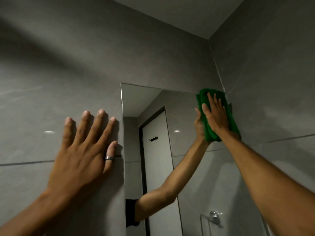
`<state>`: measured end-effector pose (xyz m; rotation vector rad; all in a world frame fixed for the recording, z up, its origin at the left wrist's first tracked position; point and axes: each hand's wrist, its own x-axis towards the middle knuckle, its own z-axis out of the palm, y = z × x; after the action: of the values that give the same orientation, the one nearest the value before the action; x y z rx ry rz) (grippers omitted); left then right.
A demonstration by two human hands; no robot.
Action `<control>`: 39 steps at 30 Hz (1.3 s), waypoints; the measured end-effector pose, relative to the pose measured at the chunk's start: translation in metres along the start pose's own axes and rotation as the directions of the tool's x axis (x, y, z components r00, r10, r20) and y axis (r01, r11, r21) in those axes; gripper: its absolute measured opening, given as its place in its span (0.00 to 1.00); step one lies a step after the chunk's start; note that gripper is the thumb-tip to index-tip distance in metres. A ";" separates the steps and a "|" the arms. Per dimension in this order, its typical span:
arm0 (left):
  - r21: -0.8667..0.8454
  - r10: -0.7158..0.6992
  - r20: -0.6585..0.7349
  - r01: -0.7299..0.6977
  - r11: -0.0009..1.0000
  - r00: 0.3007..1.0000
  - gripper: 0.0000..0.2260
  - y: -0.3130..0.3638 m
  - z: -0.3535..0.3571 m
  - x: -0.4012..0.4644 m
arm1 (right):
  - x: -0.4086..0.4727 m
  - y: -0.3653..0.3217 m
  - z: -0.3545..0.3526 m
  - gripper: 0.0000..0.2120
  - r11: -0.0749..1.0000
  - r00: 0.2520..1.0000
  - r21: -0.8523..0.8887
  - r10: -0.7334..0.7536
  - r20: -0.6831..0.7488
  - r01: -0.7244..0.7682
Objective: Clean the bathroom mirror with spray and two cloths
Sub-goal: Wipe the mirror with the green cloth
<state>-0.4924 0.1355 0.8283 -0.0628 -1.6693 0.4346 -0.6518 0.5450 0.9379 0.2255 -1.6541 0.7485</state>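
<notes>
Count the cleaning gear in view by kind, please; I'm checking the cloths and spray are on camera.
Green cloth, pressed flat to the mirror under the right hand: 1
Second cloth: 0
Spray bottle: 0
The left hand lies bare on the wall tile.
Total: 1

Upper right corner of the frameless rectangular wall mirror hidden behind the folded green cloth, mirror's lower part cut off by the bottom edge, both forearms cropped at the bottom edge, small black door hook (reflected) too small to make out
</notes>
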 end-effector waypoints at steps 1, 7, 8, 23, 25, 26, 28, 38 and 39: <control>-0.004 0.000 -0.003 0.000 1.000 1.000 0.32 0.000 0.000 0.000 | -0.001 -0.012 0.003 0.32 0.999 0.999 0.004 -0.048 0.010 0.048; -0.024 -0.009 0.014 0.010 1.000 1.000 0.32 0.001 -0.006 0.000 | -0.032 -0.135 0.026 0.26 0.927 0.932 0.111 -0.362 0.013 0.358; -0.036 -0.012 0.018 0.013 0.999 1.000 0.32 0.002 -0.007 -0.001 | -0.040 -0.158 0.030 0.25 0.899 0.906 0.136 -0.423 0.022 0.417; -0.570 0.053 0.446 0.237 0.787 0.894 0.32 -0.011 -0.078 -0.058 | -0.314 -0.192 -0.016 0.19 0.460 0.851 0.732 0.116 0.512 -0.502; -0.668 -0.012 0.501 0.396 0.630 0.866 0.28 0.000 -0.104 -0.079 | -0.345 -0.202 -0.037 0.16 0.114 0.708 0.705 0.249 0.661 -0.700; -0.694 -0.036 0.525 0.452 0.560 0.850 0.27 0.005 -0.118 -0.096 | -0.361 -0.206 -0.047 0.19 -0.047 0.625 0.655 0.255 0.738 -0.754; -0.732 -0.074 0.562 0.537 0.420 0.824 0.28 0.016 -0.143 -0.144 | -0.399 -0.217 -0.070 0.26 -0.268 0.485 0.532 0.225 0.845 -0.803; 0.292 0.530 0.839 0.720 -0.629 0.123 0.33 0.029 -0.233 -0.415 | -0.619 -0.289 -0.126 0.41 -0.537 0.237 0.273 0.136 0.962 -0.798; 0.322 0.550 0.831 0.730 -0.603 0.088 0.32 0.027 -0.240 -0.440 | -0.643 -0.290 -0.128 0.41 -0.519 0.183 0.231 0.142 0.973 -0.823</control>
<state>-0.1986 0.0920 0.4237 -0.0595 -1.7993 -3.0197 -0.2401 0.2316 0.4414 0.3714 -1.0888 3.3258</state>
